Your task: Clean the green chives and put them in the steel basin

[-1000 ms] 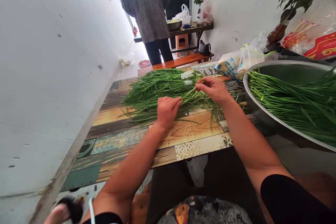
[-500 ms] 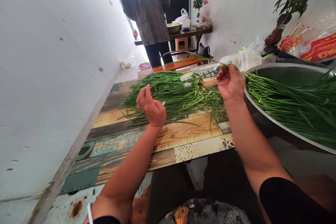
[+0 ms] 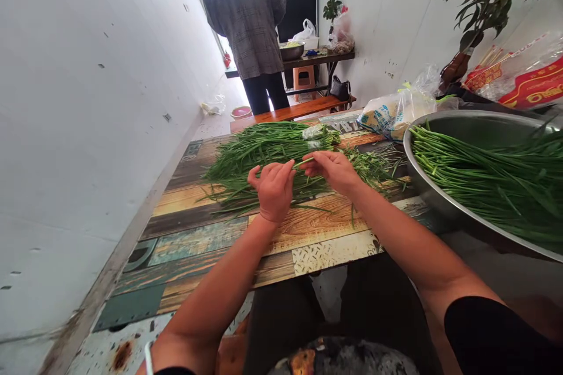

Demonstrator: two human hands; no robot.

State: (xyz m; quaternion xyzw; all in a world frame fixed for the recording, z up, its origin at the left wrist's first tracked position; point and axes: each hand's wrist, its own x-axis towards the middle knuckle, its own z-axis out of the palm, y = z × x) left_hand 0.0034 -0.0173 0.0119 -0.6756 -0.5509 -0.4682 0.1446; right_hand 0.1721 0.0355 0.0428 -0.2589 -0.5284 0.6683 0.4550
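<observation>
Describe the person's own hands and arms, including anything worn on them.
The left hand and right hand are bare, with no gloves or watch visible. The right sleeve is plain black and short; the left sleeve, also black, barely shows. Beside it is a thin white band or cord.

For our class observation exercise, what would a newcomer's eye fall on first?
Likely the bare left hand and right hand, centre, holding a thin green stalk. Beyond lie long, leafy green stalks, heaped on the wood-patterned tabletop. At right, a big round silver metal basin holds more.
</observation>
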